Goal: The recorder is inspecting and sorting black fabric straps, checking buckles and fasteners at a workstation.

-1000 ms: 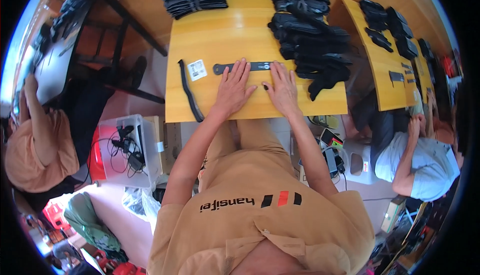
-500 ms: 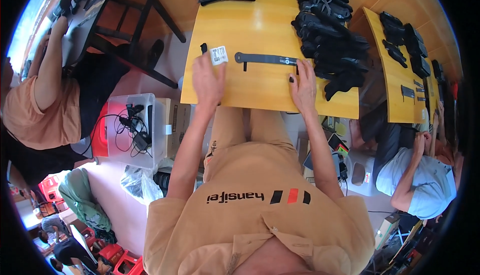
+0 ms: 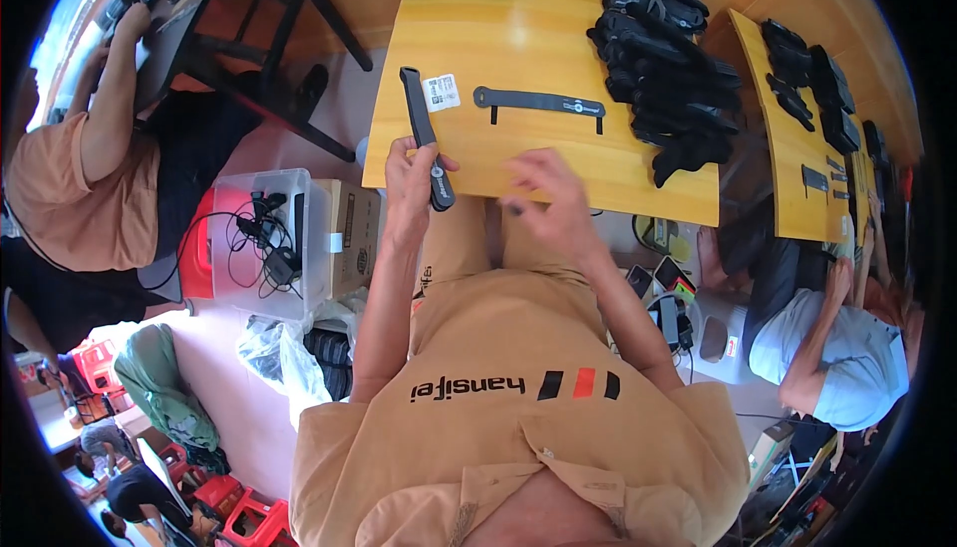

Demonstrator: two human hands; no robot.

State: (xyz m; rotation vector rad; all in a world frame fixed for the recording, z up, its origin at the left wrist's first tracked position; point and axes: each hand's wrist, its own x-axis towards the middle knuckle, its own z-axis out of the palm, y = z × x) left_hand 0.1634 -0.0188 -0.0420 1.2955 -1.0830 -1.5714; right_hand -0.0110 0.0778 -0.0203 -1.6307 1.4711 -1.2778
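Black, a slim strap [image 3: 423, 129] is slanting across the near edge of the desk [image 3: 618, 168], the left hand [image 3: 408, 180] clasping it in curled fingers. The right hand [image 3: 553, 203] is hovering nearby, fingers loose, unladen. A second strap [image 3: 543, 102] is lying between a white label [image 3: 442, 92] and black bundles [image 3: 673, 89].

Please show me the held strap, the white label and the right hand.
Held strap [image 3: 423, 125], head view: middle of its length.
White label [image 3: 441, 92], head view: centre of printed face.
Right hand [image 3: 554, 200], head view: middle of the hand.
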